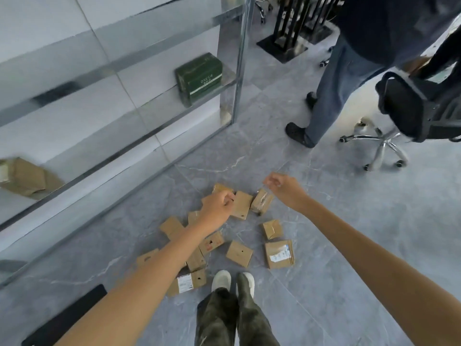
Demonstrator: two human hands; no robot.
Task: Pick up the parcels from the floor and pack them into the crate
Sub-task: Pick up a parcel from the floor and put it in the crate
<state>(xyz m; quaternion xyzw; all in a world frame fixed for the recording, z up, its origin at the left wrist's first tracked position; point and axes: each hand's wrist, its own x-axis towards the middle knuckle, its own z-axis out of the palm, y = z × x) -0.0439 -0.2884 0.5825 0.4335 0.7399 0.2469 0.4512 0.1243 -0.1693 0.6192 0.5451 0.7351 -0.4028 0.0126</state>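
Several brown cardboard parcels lie scattered on the grey tiled floor in front of my feet. My left hand (218, 203) is closed on the edge of a flat brown parcel (241, 205) at the far side of the pile. My right hand (284, 188) hovers just right of it, fingers pinched at the top of a tilted, tape-wrapped parcel (262, 203). Nearer me lie a small cube parcel (272, 229), a labelled parcel (279, 254) and a flat square parcel (239, 253). My left forearm hides part of the pile. No crate is in view.
A glass partition (154, 101) runs along the left, with a green box (199, 77) behind it. Another person's legs (331, 91) and a black swivel chair (411, 108) stand at the back right. A dark flat object (64, 318) lies at the bottom left.
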